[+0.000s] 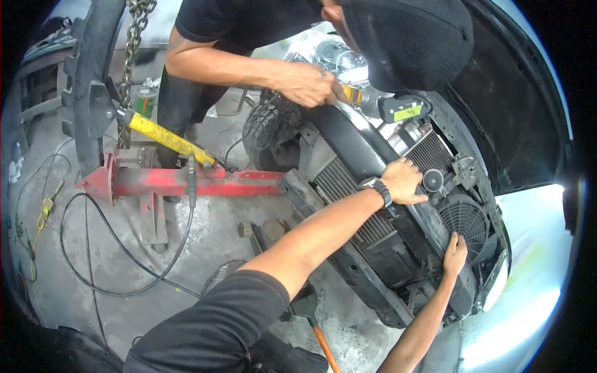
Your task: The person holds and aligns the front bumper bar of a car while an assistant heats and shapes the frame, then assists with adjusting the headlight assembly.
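Note:
A long black crossbar (364, 152) runs diagonally along the opened front of a vehicle. My left hand (401, 180), with a dark watch on the wrist, lies over its middle, fingers curled over the bar and thumb pointing right. Farther down, my right hand (456, 253) grips the bar's lower end. Just right of my left hand is a round horn-like part (433, 180); above my right hand sits a round caged fan (463, 224). At the bar's far end a co-worker's hand (309, 84) holds a yellow-and-black cordless power tool (367, 99).
The co-worker's capped head (407, 43) leans over the bar. A raised black hood (516, 105) stands at right. On the left are a red steel beam (205, 182), a yellow hydraulic ram (165, 138), a hanging chain (132, 50) and a looped black hose (118, 289). An orange handle (324, 345) lies below.

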`<state>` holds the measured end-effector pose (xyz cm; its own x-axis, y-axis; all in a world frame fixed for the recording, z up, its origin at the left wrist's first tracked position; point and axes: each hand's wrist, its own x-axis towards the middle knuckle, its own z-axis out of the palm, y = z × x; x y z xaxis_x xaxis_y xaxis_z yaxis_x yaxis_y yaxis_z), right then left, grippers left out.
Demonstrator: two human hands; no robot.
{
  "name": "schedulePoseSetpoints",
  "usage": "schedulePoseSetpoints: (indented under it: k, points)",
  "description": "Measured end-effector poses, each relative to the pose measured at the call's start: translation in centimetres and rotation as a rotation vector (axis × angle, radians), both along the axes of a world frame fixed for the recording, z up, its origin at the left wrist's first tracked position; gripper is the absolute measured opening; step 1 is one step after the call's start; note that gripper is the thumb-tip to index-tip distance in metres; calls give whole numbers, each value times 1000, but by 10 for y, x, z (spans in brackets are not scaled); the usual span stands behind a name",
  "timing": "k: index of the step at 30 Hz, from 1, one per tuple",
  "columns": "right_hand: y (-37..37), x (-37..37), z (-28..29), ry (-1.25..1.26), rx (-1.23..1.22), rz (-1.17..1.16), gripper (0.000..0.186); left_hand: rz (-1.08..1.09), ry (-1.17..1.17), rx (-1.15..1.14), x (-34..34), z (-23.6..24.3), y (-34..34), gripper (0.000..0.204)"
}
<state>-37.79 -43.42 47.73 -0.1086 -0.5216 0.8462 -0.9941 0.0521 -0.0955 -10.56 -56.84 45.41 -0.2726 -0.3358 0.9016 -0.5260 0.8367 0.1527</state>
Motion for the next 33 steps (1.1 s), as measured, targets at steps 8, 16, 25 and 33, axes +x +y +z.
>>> schedulePoseSetpoints:
  k: [8, 16, 25, 33]
  points:
    - [-1, -2, 4, 40, 44, 5, 41, 22, 30, -16, 0, -1, -2, 58]
    - [1, -21, 6, -16, 52, 89, 45, -26, 12, 19, 0, 0, 4, 64]
    - [-1, -1, 3, -102, -20, 107, 48, -80, 6, 12, 4, 0, 1, 64]
    - [-5, -9, -1, -164, -43, 30, 47, -138, -34, 32, 9, 2, 3, 59]
